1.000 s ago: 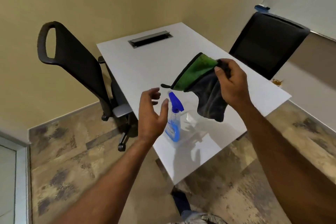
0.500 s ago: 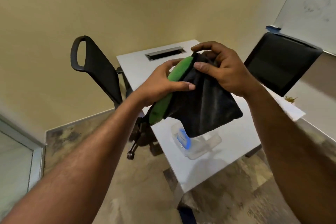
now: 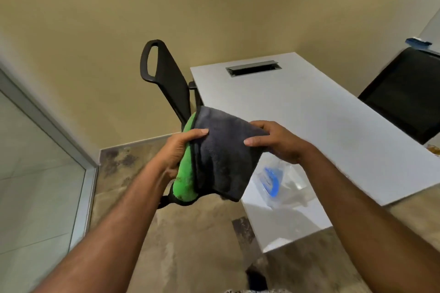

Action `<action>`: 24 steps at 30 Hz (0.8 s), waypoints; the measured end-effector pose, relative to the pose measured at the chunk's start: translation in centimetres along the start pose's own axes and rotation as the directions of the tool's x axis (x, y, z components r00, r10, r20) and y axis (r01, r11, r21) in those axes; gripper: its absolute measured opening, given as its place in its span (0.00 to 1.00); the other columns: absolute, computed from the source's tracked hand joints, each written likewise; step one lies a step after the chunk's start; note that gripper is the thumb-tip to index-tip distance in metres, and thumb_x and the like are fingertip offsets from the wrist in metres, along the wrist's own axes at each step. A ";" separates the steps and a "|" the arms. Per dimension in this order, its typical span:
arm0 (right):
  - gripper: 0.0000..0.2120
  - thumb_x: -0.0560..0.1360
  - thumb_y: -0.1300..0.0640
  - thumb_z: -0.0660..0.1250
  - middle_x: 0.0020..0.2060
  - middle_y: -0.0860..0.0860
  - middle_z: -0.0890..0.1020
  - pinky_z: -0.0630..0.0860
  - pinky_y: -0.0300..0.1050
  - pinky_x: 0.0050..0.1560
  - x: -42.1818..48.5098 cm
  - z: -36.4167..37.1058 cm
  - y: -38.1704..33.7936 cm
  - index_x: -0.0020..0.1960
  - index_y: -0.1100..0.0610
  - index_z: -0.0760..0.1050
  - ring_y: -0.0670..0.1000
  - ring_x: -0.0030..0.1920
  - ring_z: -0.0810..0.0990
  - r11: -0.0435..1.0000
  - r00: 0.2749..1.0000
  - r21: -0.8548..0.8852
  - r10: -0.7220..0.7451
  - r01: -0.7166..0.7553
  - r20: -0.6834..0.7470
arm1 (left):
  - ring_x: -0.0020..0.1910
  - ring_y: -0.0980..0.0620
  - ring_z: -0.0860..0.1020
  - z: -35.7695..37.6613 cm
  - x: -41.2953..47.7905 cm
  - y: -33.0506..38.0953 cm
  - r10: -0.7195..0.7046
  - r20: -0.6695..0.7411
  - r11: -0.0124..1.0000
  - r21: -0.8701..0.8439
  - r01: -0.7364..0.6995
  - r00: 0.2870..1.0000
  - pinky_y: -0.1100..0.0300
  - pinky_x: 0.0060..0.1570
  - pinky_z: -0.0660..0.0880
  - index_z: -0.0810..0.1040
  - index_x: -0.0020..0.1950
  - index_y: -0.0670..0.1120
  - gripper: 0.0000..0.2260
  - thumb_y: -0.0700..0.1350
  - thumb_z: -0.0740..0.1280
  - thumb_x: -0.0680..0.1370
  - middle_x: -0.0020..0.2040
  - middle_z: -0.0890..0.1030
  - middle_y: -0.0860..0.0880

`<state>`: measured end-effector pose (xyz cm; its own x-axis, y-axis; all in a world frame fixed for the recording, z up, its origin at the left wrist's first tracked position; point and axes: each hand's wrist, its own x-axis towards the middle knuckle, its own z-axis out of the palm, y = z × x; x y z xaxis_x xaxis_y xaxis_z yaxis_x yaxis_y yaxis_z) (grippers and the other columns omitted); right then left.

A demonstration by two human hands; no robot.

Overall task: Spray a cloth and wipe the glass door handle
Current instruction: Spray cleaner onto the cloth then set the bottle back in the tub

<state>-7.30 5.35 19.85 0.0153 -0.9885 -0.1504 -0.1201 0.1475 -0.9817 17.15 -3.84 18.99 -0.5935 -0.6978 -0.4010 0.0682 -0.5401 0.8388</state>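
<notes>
- Fingers: left hand (image 3: 177, 153) pinches the cloth's green-edged side; right hand (image 3: 277, 141) grips its opposite edge.
- Cloth (image 3: 219, 157): dark grey, green backing, held spread just off the table (image 3: 321, 112) corner. Judged light, limp, non-slip; best held by the edges.
- Spray bottle (image 3: 270, 181): lying on the table, right of the cloth; likely light, smooth plastic.

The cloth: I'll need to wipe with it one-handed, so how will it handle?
Probably floppy: the cloth droops below where the left hand and right hand grip it. Likely light, since fingertip holds carry it. Its plush-looking surface suggests it won't slip; bunching it should give a firmer pad.
</notes>
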 end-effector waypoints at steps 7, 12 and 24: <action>0.16 0.76 0.54 0.70 0.55 0.57 0.84 0.79 0.51 0.55 2.9 6.1 4.3 0.61 0.59 0.78 0.58 0.57 0.82 0.832 0.944 0.551 0.224 -0.056 -0.243 | 0.51 0.38 0.84 -2.9 -2.4 -4.6 -0.124 0.016 0.945 -0.302 0.123 0.992 0.44 0.55 0.79 0.86 0.56 0.38 0.22 0.44 0.79 0.64 0.55 0.84 0.37; 0.18 0.74 0.50 0.72 0.54 0.55 0.85 0.81 0.52 0.55 3.7 7.3 5.6 0.60 0.58 0.79 0.57 0.56 0.82 0.881 0.912 0.458 0.279 -0.119 -0.300 | 0.47 0.38 0.85 -3.6 -3.1 -8.6 -0.119 0.008 0.915 -0.386 0.113 0.993 0.46 0.50 0.81 0.83 0.59 0.38 0.30 0.39 0.81 0.57 0.53 0.85 0.38; 0.09 0.75 0.50 0.72 0.33 0.44 0.80 0.74 0.28 0.35 -2.5 6.9 14.5 0.39 0.50 0.75 0.42 0.37 0.80 0.952 0.701 -0.295 -0.155 -0.083 -0.696 | 0.49 0.38 0.84 -5.1 -2.7 -11.1 -0.088 -0.138 0.871 -0.491 0.009 0.987 0.43 0.53 0.78 0.78 0.64 0.41 0.22 0.38 0.61 0.70 0.54 0.84 0.39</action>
<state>-2.20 10.22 5.17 -0.6618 -0.7388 0.1276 -0.4085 0.2126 -0.8876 22.09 1.61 8.87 -0.4807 -0.7061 -0.5199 0.4481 -0.7075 0.5465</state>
